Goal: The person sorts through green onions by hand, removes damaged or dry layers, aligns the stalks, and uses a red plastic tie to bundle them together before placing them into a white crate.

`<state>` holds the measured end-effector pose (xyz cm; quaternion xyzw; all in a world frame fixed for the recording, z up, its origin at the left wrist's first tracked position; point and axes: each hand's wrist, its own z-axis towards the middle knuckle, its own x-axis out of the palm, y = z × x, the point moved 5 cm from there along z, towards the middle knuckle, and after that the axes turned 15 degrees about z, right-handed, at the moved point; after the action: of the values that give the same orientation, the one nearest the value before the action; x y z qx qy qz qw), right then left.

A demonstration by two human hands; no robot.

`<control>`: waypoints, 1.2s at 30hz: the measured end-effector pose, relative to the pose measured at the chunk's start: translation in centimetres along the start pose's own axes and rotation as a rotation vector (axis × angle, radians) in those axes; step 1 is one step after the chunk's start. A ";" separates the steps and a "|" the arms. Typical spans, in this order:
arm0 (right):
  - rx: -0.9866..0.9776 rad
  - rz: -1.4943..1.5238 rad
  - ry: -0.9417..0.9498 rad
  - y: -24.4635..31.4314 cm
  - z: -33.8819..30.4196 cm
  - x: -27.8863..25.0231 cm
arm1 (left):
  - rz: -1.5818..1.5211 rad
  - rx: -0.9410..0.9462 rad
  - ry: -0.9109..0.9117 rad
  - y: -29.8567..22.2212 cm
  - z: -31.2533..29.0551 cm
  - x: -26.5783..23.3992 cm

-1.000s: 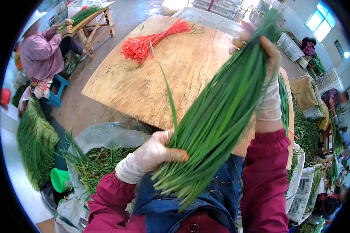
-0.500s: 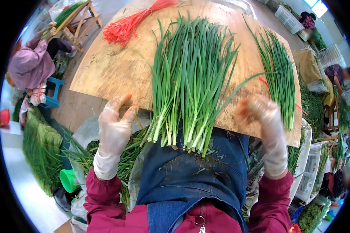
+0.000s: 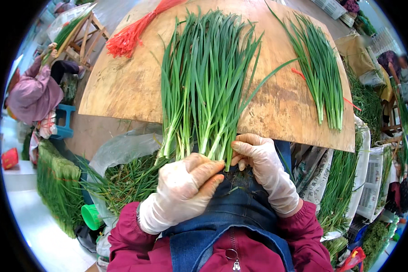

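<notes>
A broad pile of green garlic chives point(image 3: 208, 81) lies on the wooden board point(image 3: 118, 97), its pale stem ends pointing toward me over the near edge. Both my hands wear thin whitish gloves. My left hand point(image 3: 179, 188) is closed at the stem ends, thumb and forefinger together; it covers the tips there. Beside it, my right hand point(image 3: 263, 161) pinches at the stems on the pile's right side. A smaller bundle of garlic chives point(image 3: 322, 77) rests at the board's right, with a red tie point(image 3: 299, 72) by it.
Red plastic ties point(image 3: 127, 38) lie at the board's far left. Loose greens fill a clear plastic bag point(image 3: 118, 152) below the board. At left are stacked chives point(image 3: 56, 186), a green cup point(image 3: 91, 216) and a person on a blue stool point(image 3: 64, 121). White crates point(image 3: 371, 190) stand right.
My hands were apart on either side of the pile; both have come inward to the stem ends and closed there. The view has shifted slightly.
</notes>
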<state>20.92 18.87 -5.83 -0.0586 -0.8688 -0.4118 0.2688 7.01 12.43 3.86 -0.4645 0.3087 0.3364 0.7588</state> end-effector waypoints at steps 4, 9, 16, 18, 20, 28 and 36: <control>-0.071 0.178 0.039 0.3 -0.1 -0.9 | 0.172 -0.002 0.101 0.1 -0.4 1.9; -0.104 0.237 0.057 1.2 -0.8 -1.4 | 0.241 -0.157 0.119 -0.1 -0.3 1.8; -0.132 0.282 0.001 1.4 -1.3 -1.2 | -0.551 -0.738 0.283 -0.9 0.3 5.0; -0.141 0.268 -0.014 1.3 -1.3 -1.2 | -0.768 -0.939 0.406 -1.0 -0.2 6.2; -0.150 0.224 -0.028 1.3 -1.4 -1.2 | -0.848 -0.992 0.478 -0.9 -0.5 7.1; -0.066 0.211 -0.001 0.7 -1.6 -0.3 | -0.300 -0.473 0.242 -1.2 0.0 6.5; -0.047 0.266 0.026 0.6 -1.2 -0.5 | -0.250 -0.414 0.177 -0.9 -1.2 3.7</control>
<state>22.03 18.41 -5.06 -0.1745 -0.8398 -0.3936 0.3307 9.67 11.83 0.95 -0.6721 0.2387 0.2542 0.6532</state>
